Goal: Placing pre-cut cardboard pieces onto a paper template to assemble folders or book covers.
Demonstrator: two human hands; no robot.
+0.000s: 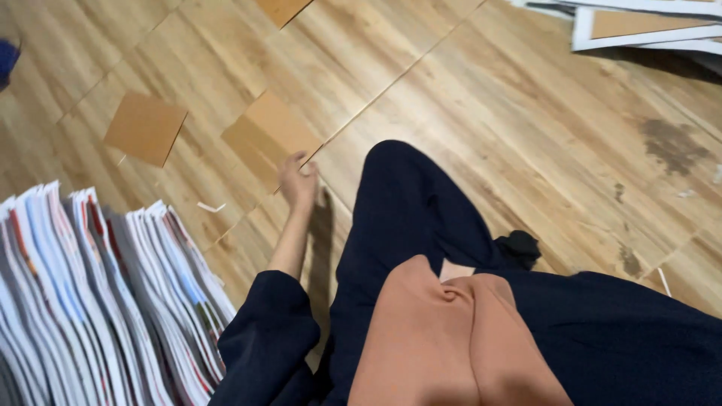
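My left hand (298, 180) reaches forward over the wooden floor and its fingers pinch the near edge of a brown cardboard square (269, 135). The arm wears a dark blue sleeve pushed up to the elbow. My right hand is hidden; only a small patch of skin shows between my dark trouser leg (406, 210) and a brown cloth (444, 338) draped over my lap. A second brown cardboard square (146, 128) lies flat on the floor to the left of the held one.
A fanned stack of white printed sheets (98, 293) stands at the lower left. Another brown piece (282, 9) lies at the top edge. White-bordered boards (647, 26) lie at the top right. Dark stains (673, 143) mark the floor on the right.
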